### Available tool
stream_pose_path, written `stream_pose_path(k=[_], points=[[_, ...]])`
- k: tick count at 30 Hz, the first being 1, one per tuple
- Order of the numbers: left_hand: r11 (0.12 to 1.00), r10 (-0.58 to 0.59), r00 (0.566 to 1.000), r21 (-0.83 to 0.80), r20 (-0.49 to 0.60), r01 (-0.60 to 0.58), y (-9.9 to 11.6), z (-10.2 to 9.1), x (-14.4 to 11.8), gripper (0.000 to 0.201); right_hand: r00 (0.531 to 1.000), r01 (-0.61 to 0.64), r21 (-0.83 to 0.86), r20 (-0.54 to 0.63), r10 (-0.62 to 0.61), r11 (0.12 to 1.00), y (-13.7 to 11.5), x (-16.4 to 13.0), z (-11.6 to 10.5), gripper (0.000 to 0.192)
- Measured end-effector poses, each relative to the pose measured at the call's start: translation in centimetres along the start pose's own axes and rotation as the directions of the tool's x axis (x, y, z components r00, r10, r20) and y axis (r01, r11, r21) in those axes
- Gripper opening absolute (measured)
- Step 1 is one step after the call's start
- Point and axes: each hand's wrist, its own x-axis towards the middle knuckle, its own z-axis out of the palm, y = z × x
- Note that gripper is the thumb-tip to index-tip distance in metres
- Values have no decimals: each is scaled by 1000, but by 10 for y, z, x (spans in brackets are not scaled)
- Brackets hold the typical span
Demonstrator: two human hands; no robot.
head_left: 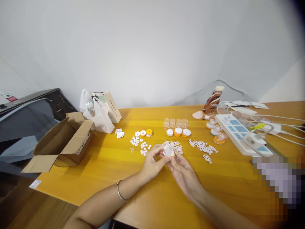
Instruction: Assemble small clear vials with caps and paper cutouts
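yellow table (147,190), left hand (151,163) and right hand (182,171) both pinched around small clear plastic piece (168,149)

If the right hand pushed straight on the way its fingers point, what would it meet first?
Beyond the small clear piece it holds, the right hand would probably first meet the scattered white discs. Depth is hard to judge.
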Motion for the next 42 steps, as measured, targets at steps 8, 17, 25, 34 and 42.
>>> stream_pose_path(k=[8, 17, 25, 34, 42], points=[[859, 274, 953, 413, 130, -303, -21, -4, -6, 37, 996, 62, -417, -38, -85, 907, -13, 5, -17, 42], [804, 262, 931, 476, 253, -356, -18, -3, -13, 62, 961, 177, -657, -46, -273, 732, -54, 29, -52, 23], [730, 275, 582, 228, 765, -645, -14, 11, -27, 39, 754, 135, -975, -15, -657, 177, -156, 118, -95, 14], [735, 273, 546, 195, 792, -650, -22, 13, -32, 35, 672, 124, -979, -36, -740, 160, -157, 143, -117, 12], [697, 269, 576, 256, 772, -669, -28, 10, -31, 39, 613, 136, -990, 50, -788, 43, -151, 129, -111, 26]])
